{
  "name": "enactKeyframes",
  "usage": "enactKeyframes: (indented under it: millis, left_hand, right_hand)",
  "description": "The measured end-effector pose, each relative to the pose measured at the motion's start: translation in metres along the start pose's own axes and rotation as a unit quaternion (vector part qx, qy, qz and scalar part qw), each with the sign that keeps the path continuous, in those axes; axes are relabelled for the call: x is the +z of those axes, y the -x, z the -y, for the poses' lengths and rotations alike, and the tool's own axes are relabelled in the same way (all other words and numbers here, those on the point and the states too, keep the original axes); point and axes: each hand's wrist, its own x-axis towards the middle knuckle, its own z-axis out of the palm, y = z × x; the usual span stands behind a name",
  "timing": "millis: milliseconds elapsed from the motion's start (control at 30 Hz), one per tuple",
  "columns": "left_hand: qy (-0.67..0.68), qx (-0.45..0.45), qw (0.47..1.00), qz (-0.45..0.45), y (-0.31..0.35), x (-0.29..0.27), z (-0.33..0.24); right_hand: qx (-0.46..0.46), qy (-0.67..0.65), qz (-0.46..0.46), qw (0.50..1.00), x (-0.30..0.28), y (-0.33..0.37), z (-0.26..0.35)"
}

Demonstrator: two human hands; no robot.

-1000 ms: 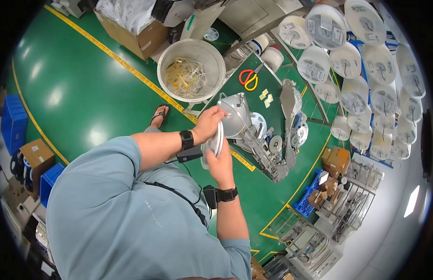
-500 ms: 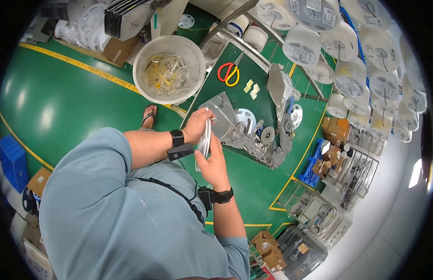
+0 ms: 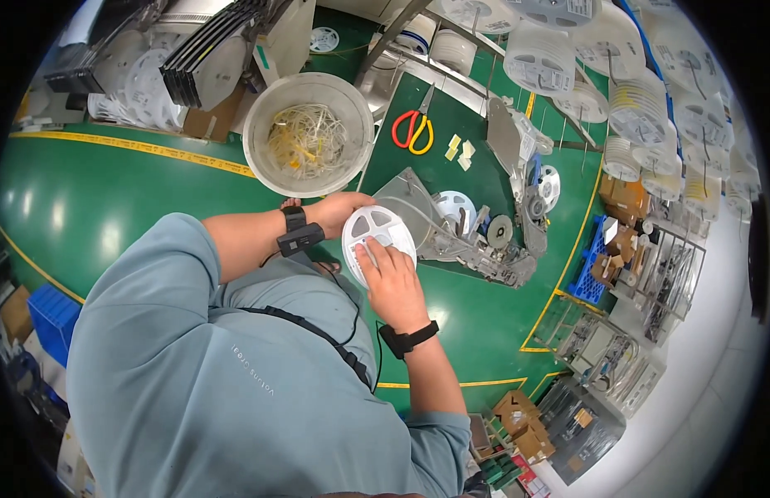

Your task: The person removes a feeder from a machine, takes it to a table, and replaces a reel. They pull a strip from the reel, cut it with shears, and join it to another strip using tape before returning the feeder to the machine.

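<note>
A white plastic tape reel (image 3: 381, 224) with cut-out windows is between my hands, its flat face turned up toward me. My left hand (image 3: 342, 212) is closed at the reel's upper left edge, with its fingertips hidden behind it. Across the lower part of the face lie the fingers of my right hand (image 3: 393, 278), the thumb out of sight at the underside. Just beyond the reel is a clear-sided tape feeder (image 3: 476, 245), resting on a dark green table (image 3: 418, 174). A second white reel (image 3: 457, 209) sits in the feeder.
Red-and-yellow-handled scissors (image 3: 414, 133) and pale yellow labels (image 3: 460, 149) lie on the table. At its left stands a round bin (image 3: 252, 137) of tangled clear strips. Rows of hanging reels (image 3: 617, 100) fill the upper right. A blue crate (image 3: 55, 319) is at far left.
The reel has turned from edge-on to face-up. My right hand has moved from its edge onto its face, fingers spread over it. My left hand stays at the far edge.
</note>
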Motion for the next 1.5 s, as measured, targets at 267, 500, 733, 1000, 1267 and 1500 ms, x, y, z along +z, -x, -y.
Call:
enactKeyframes:
  millis: [267,500,733,1000,1267,1500]
  left_hand:
    - [-0.132,0.046,0.986,-0.092,-0.006,-0.019,-0.013]
    - [-0.134,0.042,0.986,-0.086,-0.008,-0.027,-0.014]
    - [-0.094,-0.001,0.991,-0.099,-0.007,0.005,-0.002]
    - [-0.148,0.018,0.976,-0.161,-0.017,0.005,0.008]
    - [-0.236,0.017,0.952,-0.195,-0.015,0.009,0.003]
    - [-0.281,-0.003,0.93,-0.236,-0.017,0.009,0.005]
  right_hand:
    - [-0.059,0.01,-0.027,0.998,0.021,-0.007,-0.014]
    - [0.015,0.039,-0.073,0.996,0.035,0.013,-0.041]
    - [0.402,-0.457,-0.268,0.747,0.097,0.061,-0.048]
    - [0.455,-0.763,-0.175,0.424,0.117,0.073,-0.06]
    - [0.475,-0.708,-0.124,0.507,0.135,0.076,-0.089]
    - [0.409,-0.772,-0.158,0.461,0.14,0.074,-0.096]
